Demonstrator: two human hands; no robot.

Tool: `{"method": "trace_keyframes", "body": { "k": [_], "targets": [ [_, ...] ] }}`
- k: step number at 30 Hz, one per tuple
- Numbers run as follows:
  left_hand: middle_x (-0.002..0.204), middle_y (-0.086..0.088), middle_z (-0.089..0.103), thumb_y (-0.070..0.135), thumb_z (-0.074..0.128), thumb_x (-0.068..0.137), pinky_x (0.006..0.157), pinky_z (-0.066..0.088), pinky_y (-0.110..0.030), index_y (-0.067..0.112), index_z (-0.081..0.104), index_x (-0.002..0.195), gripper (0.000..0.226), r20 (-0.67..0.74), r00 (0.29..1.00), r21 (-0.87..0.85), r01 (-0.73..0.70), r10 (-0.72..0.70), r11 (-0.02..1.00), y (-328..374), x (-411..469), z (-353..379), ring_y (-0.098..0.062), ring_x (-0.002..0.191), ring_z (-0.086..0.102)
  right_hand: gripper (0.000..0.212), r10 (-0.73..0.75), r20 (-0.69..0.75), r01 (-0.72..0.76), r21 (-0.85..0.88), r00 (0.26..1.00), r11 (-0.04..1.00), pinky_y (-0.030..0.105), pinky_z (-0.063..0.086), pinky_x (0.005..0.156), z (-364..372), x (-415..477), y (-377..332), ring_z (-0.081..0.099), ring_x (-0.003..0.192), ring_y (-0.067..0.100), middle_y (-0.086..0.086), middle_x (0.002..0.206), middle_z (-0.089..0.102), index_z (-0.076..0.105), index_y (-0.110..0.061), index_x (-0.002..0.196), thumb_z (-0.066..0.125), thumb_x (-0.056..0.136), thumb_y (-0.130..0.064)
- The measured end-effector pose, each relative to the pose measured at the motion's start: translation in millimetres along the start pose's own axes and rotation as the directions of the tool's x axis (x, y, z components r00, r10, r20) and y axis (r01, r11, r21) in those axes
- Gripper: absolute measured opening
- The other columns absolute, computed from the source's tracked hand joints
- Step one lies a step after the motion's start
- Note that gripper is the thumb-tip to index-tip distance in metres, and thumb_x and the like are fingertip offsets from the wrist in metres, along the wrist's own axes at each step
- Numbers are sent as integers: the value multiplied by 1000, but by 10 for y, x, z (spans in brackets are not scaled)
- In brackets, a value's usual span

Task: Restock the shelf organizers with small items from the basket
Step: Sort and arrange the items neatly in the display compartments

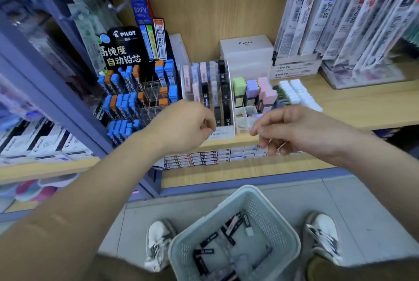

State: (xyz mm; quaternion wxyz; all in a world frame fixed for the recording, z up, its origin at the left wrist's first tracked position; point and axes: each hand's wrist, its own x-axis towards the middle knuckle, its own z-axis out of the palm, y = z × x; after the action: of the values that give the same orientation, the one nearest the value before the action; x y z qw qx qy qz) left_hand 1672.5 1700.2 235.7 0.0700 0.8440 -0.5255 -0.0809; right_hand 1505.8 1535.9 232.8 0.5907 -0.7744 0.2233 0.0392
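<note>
Left hand [183, 125] and right hand [292, 128] are hovering curled, contents untellable; I'm advising upright slotting into the organizer [223, 133] at the shelf [229, 143] edge

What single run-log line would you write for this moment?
left hand: curled at white slotted plastic organizer | right hand: curled beside it | pale green perforated plastic basket: on floor, small black-capped cases inside | held items: unclear

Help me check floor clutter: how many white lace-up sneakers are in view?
2. One white lace-up sneaker stands on the floor left of the pale green perforated plastic basket; the other white sneaker stands right of it. No more appear hidden.
</note>
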Motion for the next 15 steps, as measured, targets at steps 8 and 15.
{"method": "trace_keyframes", "body": {
  "k": [8,15],
  "targets": [
    [102,2,70,13,52,87,76,49,-27,20,73,99,25,480,875,7,63,-59,998,73,-425,1249,-20,95,63,14,343,95,-323,-177,935,930,21,43,51,710,35,1131,60,58,16,8,75,65,64,-13,85,54,93,-7],
    [88,-4,58,20,59,85,64,44,-29,16,55,82,6,654,706,-142,466,-271,873,-83,-776,3008,-18,76,53,28,625,-45,-611,165,780,774,38,55,77,1337,289,2216,58,88,30,12,93,54,58,-19,118,54,94,-6]
  ]
}}
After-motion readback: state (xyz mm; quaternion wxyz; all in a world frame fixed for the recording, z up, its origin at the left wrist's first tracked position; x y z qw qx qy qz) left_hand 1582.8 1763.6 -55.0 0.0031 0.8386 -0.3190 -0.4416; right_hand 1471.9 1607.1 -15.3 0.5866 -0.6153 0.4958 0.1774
